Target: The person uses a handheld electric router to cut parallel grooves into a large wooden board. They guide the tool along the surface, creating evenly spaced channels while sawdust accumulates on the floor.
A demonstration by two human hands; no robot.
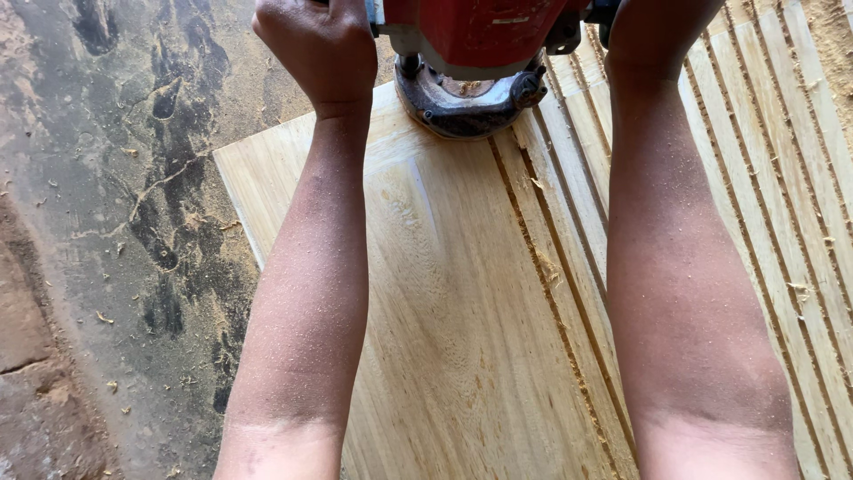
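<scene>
Underneath, a pale wooden panel [462,338] with routed grooves fills the centre and right of the frame, beside a dusty floor [107,222] at left. At top centre, a red router [471,53] rests on it; the left hand [320,49] is closed round its handle, while the right hand [653,27] is mostly cut off, grip unclear.

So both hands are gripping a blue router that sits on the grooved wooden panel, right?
Not quite: the router is red, not blue, as the head view shows. Both the left hand and right hand do grip it on the grooved wooden panel.
</scene>
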